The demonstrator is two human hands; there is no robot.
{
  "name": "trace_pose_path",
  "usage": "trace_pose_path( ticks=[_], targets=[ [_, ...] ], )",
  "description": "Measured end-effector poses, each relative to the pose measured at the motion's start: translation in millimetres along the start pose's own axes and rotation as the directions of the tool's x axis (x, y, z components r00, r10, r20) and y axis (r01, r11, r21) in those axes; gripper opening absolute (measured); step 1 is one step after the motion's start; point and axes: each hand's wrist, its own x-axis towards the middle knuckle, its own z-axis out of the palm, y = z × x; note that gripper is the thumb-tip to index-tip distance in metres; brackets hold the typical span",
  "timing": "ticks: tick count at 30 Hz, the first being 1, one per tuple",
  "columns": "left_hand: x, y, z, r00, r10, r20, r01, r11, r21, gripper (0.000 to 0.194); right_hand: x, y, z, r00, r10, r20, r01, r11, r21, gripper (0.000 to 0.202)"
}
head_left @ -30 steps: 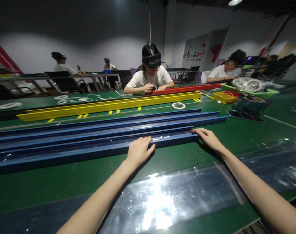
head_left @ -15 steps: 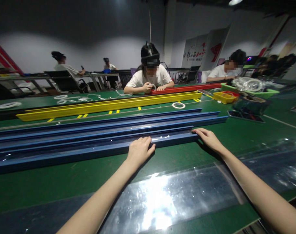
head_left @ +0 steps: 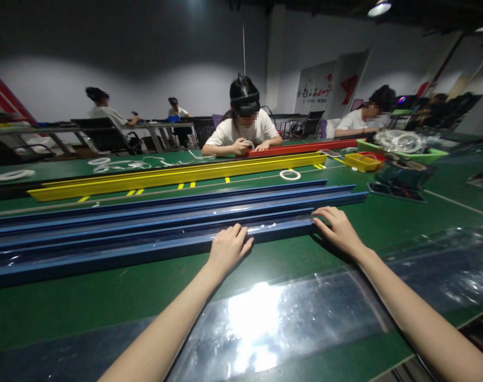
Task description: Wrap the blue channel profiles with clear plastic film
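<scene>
Long blue channel strips lie side by side across the green table. My left hand [head_left: 228, 248] rests on the nearest blue strip [head_left: 146, 258], its fingers over the front wall and its thumb apart. At that strip's right end is my right hand [head_left: 339, 231], thumb and fingers apart, fingertips at the end edge. A shiny, clear film runs along the inside of the nearest strip. Between my forearms and beyond them, a wide transparent sheet [head_left: 305, 313] lies on the table and reflects a bright light.
Yellow strips [head_left: 177, 176] and a white ring [head_left: 290, 175] lie farther back. Toward the right are a phone [head_left: 396, 192], a yellow basket [head_left: 361, 162] and a green basket [head_left: 434, 155]. Across the table, a person [head_left: 245, 127] leans over a red strip [head_left: 305, 146].
The fingers of my right hand have spread, with the thumb now lower and apart at the strip's end. My left hand stays on the strip. The view has shifted slightly.
</scene>
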Motion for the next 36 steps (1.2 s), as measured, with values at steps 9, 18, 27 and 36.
trace_pose_path(
  ticks=[9, 18, 27, 36],
  targets=[
    [1.7, 0.2, -6.3, 0.996, -0.027, 0.080, 0.029, 0.999, -0.025, 0.032, 22.0, -73.7, 2.2, 0.948, -0.239, 0.208, 0.256, 0.965, -0.059, 0.026],
    [11.6, -12.6, -36.9, 0.962, -0.022, 0.273, 0.054, 0.992, -0.111, 0.021, 38.1, -144.4, 37.2, 0.907, -0.291, 0.303, 0.324, 0.944, -0.060, 0.018],
    [-15.7, -44.6, -44.0, 0.966, -0.104, 0.238, 0.127, 0.989, -0.082, 0.020, 43.0, -144.7, 47.1, 0.905, -0.296, 0.304, 0.339, 0.935, -0.099, 0.021],
    [-31.7, -67.2, -41.6, 0.969, -0.147, 0.196, 0.166, 0.982, -0.087, 0.025, 43.1, -127.1, 36.1, 0.897, -0.265, 0.353, 0.326, 0.937, -0.123, 0.020]
  ],
)
